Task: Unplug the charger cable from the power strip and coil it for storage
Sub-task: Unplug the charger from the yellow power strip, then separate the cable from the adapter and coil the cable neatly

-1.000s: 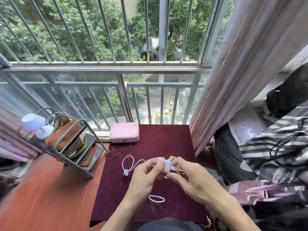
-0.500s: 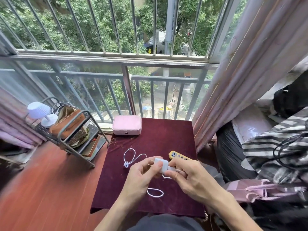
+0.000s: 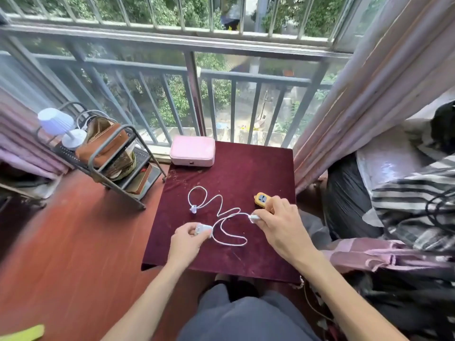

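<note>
A white charger cable (image 3: pixel 219 212) snakes in loose loops across the dark red tablecloth (image 3: pixel 246 173). My left hand (image 3: pixel 188 241) is closed on the white charger brick (image 3: pixel 205 228) at the table's near left. My right hand (image 3: pixel 280 223) pinches the cable's white plug end (image 3: pixel 253 218), now apart from the brick. The cable's other connector (image 3: pixel 193 209) lies free on the cloth. Behind my right hand, the yellow power strip (image 3: pixel 262 200) lies partly hidden by my fingers.
A pink case (image 3: pixel 192 150) sits at the table's far left corner by the railing. A metal rack (image 3: pixel 108 163) with a bag and a small white lamp (image 3: pixel 57 125) stands left. A curtain (image 3: pixel 357 94) hangs right, with striped cloth and black bags beyond.
My hands have moved apart: the left carries the brick left, the right draws the cable's plug end right, out of the brick. The camera has tilted down.
</note>
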`<state>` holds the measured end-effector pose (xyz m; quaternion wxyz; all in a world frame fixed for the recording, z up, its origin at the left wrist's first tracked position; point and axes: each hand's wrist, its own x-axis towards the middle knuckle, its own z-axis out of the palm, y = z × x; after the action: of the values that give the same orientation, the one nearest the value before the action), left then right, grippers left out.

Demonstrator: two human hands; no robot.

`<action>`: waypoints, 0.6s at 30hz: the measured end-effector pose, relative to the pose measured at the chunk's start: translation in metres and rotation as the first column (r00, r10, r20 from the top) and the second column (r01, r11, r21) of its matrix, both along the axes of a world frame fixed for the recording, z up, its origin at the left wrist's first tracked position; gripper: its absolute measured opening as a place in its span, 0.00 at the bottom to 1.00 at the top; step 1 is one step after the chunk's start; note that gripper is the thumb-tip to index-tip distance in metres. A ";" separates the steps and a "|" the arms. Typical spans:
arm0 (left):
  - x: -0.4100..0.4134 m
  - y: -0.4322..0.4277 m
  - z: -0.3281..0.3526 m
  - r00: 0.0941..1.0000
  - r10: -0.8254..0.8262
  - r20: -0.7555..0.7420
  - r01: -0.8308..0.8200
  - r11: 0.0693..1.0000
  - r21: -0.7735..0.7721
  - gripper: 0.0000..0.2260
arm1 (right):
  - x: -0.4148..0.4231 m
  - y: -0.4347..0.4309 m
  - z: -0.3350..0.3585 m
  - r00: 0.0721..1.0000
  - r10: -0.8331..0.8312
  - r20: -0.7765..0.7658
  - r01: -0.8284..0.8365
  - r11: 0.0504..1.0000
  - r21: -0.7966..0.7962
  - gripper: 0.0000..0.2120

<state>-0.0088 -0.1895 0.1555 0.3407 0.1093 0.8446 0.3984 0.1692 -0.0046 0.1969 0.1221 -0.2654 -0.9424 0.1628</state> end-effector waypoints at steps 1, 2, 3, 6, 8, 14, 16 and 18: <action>-0.006 -0.005 -0.019 1.000 0.013 -0.005 -0.014 0.997 -0.080 0.07 | -0.004 0.000 -0.007 0.999 -0.023 0.035 0.021 0.998 0.063 0.11; -0.012 -0.009 -0.037 1.000 0.014 -0.004 -0.015 0.989 -0.147 0.07 | -0.008 0.000 -0.015 0.996 -0.040 0.077 0.032 0.994 0.106 0.15; -0.018 -0.012 -0.054 1.000 0.006 -0.003 -0.007 0.978 -0.207 0.06 | -0.012 0.000 -0.022 0.992 -0.051 0.117 0.034 0.989 0.143 0.17; -0.032 -0.019 -0.101 0.998 -0.049 -0.034 0.034 0.939 -0.341 0.07 | -0.019 -0.005 -0.049 0.979 -0.056 0.195 0.019 0.982 0.188 0.17; -0.041 -0.021 -0.130 0.997 -0.040 -0.062 0.012 0.913 -0.407 0.12 | -0.019 -0.010 -0.067 0.976 -0.048 0.213 0.016 0.988 0.151 0.13; -0.062 -0.014 -0.213 0.999 -0.026 -0.022 0.011 0.859 -0.512 0.15 | -0.008 -0.027 -0.115 0.945 -0.054 0.322 0.025 0.995 0.095 0.10; -0.064 -0.014 -0.231 1.000 -0.031 -0.003 0.025 0.840 -0.542 0.19 | -0.003 -0.031 -0.124 0.949 -0.057 0.310 0.043 0.998 0.051 0.10; -0.064 -0.016 -0.243 0.999 -0.029 0.038 0.046 0.825 -0.564 0.21 | 0.001 -0.034 -0.129 0.955 -0.064 0.290 0.073 0.997 -0.023 0.09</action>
<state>-0.0728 -0.2053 -0.0876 0.3771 0.0148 0.9174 0.1259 0.1706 -0.0387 0.0684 -0.0156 -0.3208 -0.9375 0.1338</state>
